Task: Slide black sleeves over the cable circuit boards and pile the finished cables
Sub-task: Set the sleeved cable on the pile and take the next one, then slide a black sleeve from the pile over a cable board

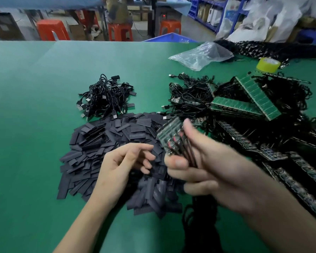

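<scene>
My right hand [215,168] grips a bunch of cable circuit boards [170,136] fanned out above its thumb, their black cables hanging down past the table's near edge. My left hand [122,165] hovers over a heap of flat black sleeves [102,141], fingers loosely curled and holding nothing I can make out. Behind the sleeves lies a pile of finished cables [106,97]. The held boards are blurred by motion.
Green circuit board panels [252,99] with tangled black cables cover the table's right side. A clear plastic bag [202,55] and a yellow tape roll [268,64] lie at the back right. Orange stools [52,30] stand beyond the green table [26,106].
</scene>
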Motion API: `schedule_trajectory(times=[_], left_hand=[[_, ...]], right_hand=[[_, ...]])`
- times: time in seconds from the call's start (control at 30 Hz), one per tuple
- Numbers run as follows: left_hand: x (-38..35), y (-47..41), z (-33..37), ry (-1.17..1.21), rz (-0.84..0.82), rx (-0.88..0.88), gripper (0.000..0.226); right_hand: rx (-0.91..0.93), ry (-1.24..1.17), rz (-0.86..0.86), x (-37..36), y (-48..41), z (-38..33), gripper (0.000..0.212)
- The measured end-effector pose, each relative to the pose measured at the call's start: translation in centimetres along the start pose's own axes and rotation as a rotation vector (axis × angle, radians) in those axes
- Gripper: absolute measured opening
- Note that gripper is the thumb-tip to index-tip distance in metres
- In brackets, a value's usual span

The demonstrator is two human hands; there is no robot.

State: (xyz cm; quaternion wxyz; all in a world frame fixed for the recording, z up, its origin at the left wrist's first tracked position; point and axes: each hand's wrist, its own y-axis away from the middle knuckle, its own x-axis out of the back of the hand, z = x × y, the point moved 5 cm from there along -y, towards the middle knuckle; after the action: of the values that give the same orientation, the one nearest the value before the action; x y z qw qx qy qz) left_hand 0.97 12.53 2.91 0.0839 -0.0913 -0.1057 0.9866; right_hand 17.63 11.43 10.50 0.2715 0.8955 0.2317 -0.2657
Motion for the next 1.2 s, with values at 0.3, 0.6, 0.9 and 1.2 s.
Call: schedule_trajectory(times=[0.3,0.6,0.9,1.2], left_hand=[[-0.1,0.0,-0.3,-0.091,0.004,0.031,0.025],[1.6,-0.6,-0.7,-0.202,0.081,0.06,0.021],[1.9,-0.7,-0.8,-0.021,0.15,0.2,0.009],[2.1,-0.9,-0.7,-0.012,0.122,0.262,0.015]], right_hand=[[0.247,0.145,0.27,3.4,-4.2,6.0,0.056],[0.531,0.843,0.431,3.9,-4.5,4.3,0.032],[0.551,0.845,0.277,4.2,-6.2,3.5,0.014],[0.462,0.63,0.217,4.9,-6.5,4.7,0.018]])
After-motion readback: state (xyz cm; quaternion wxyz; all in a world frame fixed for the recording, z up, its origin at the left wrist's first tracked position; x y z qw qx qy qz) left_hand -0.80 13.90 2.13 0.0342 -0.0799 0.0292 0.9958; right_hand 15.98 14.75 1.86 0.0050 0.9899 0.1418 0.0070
